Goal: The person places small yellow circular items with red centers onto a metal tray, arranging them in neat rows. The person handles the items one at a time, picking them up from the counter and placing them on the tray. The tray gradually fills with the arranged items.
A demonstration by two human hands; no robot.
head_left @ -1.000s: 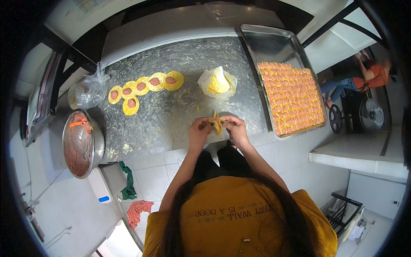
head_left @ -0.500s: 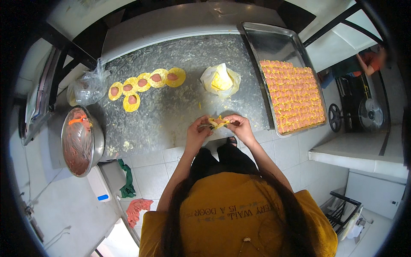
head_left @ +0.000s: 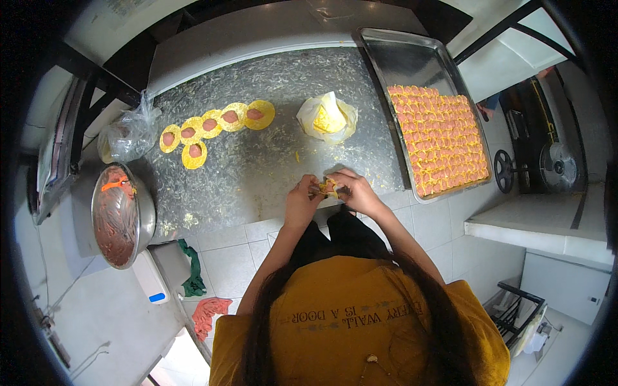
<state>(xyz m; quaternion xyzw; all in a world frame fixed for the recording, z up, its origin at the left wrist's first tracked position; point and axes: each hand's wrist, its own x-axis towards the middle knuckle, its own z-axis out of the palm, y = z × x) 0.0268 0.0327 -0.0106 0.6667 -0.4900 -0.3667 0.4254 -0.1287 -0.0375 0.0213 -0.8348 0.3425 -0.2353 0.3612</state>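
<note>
At the near edge of the floured metal counter, the left hand and right hand are both pinched shut around a small yellow dumpling, mostly hidden by fingers so its fold is hard to make out. Behind sits a stack of yellow wrappers in clear plastic. A crumpled clear bag is far left, contents unclear, and the tray of finished dumplings is on the right.

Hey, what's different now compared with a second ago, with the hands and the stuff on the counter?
Very little. Both hands, left hand and right hand, keep pinching the same small yellow wrapper at the counter's near edge; their grip has only shifted slightly as they fold it. The row of filled wrappers, the wrapper stack, the tray of finished pieces and the bowl of filling stayed put.
</note>
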